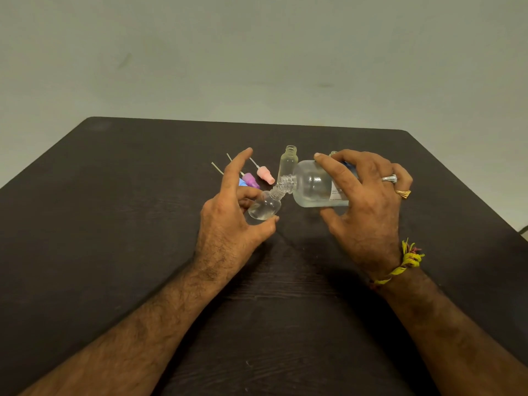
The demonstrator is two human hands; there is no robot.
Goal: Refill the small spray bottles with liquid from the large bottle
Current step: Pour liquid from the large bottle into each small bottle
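On the dark surface (114, 224), the left hand (228, 224) holds a small clear bottle (264, 207) tilted, its threaded neck pointing up and to the right. The thumb presses the bottle's near side and curled fingers (245, 197) wrap its far side, while the index finger sticks out straight, touching nothing. Just beyond those fingers lie three spray tops with thin dip tubes: a blue one (242, 182) mostly hidden behind the hand, a purple one (251, 180) and a pink one (265, 174). To the right of these, beyond the two bottle mouths, a second small bottle (288, 162) stands upright and uncapped. The large bottle (314, 184) lies nearly on its side in the right hand (368, 201), its open mouth meeting the mouth of the small tilted bottle. The right hand grips it from above, thumb on the near side and fingers spread over its labelled body; two of them wear rings (390, 178), and a yellow thread band (400, 267) circles the wrist.
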